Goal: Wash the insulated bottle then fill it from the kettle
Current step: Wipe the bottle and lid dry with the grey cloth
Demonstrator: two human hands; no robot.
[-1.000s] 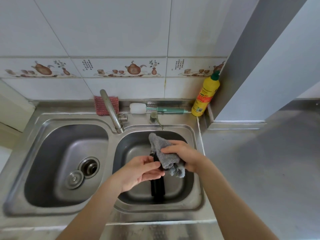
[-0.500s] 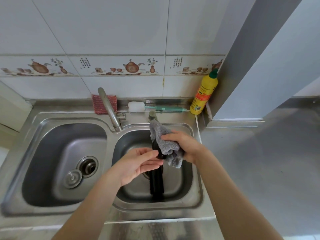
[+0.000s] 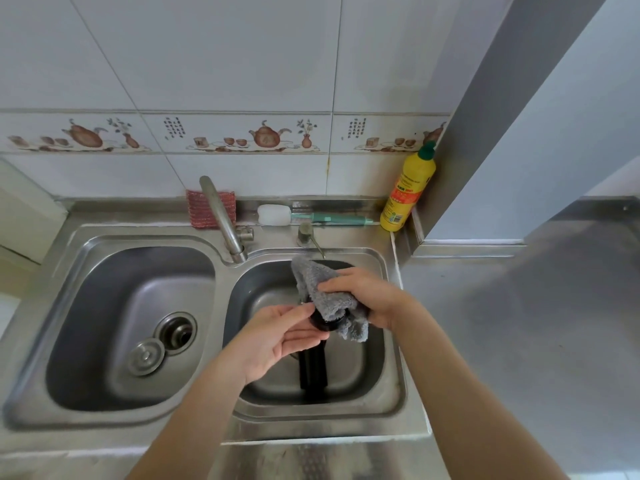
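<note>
A black insulated bottle (image 3: 313, 370) stands upright in the right sink basin (image 3: 391, 393). My left hand (image 3: 273, 337) holds it near the top, thumb on one side and fingers on the other. My right hand (image 3: 367, 296) grips a grey cloth (image 3: 322, 289) and presses it over the bottle's mouth, hiding most of the rim. No kettle is in view.
The faucet (image 3: 221, 216) points over the left basin (image 3: 104, 306), where a drain plug (image 3: 145, 356) lies beside the drain. A red scrub pad (image 3: 202, 209), a green-handled brush (image 3: 332, 218) and a yellow detergent bottle (image 3: 407, 192) line the back ledge. A steel counter (image 3: 519, 341) extends right.
My right hand with the cloth has shifted slightly away from me over the bottle's top. My left hand has followed, keeping its hold on the bottle.
</note>
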